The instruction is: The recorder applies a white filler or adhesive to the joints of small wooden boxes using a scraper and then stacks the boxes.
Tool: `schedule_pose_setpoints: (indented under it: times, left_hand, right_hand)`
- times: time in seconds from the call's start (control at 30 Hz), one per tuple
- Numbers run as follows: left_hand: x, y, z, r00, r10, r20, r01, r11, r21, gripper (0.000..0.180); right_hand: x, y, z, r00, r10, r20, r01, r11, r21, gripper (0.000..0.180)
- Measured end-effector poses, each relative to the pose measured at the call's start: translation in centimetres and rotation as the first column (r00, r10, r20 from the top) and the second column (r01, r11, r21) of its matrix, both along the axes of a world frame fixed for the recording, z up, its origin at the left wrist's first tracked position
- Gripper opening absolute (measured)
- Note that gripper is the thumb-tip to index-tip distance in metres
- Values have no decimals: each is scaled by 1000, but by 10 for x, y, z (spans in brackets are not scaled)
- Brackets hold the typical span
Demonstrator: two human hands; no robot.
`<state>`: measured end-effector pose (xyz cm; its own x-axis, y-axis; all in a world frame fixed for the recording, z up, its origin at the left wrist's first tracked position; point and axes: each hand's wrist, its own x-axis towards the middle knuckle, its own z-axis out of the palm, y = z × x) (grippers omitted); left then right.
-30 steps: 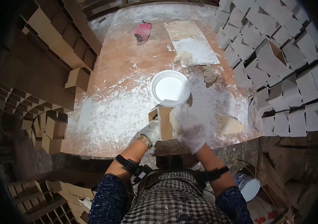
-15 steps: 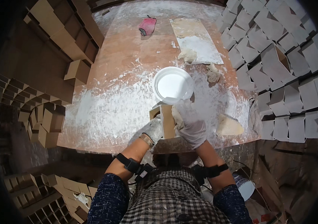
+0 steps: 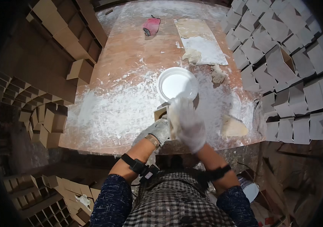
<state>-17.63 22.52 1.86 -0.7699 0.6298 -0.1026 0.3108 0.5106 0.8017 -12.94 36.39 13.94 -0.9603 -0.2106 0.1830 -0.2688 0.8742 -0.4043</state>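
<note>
My left hand [image 3: 160, 129], in a pale knitted glove, holds a small open cardboard box [image 3: 161, 112] at the near side of the table, its fingers reaching into the open side. My right hand [image 3: 190, 126], in a whitish glove smeared by motion, is closed on a soft beige sponge [image 3: 174, 112] pressed to the box's right face. The sponge is blurred and partly covered by the hand. Just beyond both hands stands a round white basin [image 3: 161, 77] with white liquid in it.
White-smeared table [image 3: 104, 125] holds a yellowish foam piece [image 3: 233, 126], a pink cloth [image 3: 152, 26] and a white-coated board [image 3: 207, 49]. White boxes [image 3: 282, 62] are stacked at right, brown cardboard boxes [image 3: 80, 72] at left. A bucket [image 3: 250, 191] stands below the edge.
My right hand has swept a little left and up across the box's face with the sponge. The box has turned slightly, and its right face shows narrower. My left hand keeps its hold.
</note>
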Motion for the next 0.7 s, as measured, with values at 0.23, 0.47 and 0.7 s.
schedule_pose_setpoints:
  times: [0.23,0.47,0.7]
  left_hand:
    - [-9,-5,12,962,-134,237,132,991,24,71]
    - [12,1,-70,963,190,190,-217,966,137,51]
    - [2,-25,-154,951,-34,307,-57,958,280,50]
  right_hand:
    - [31,-18,-7,952,33,-306,-33,999,5,31]
    - [-11,-26,26,895,117,-430,-106,993,49,21]
    - [38,-26,18,948,216,-235,-261,947,-185,32]
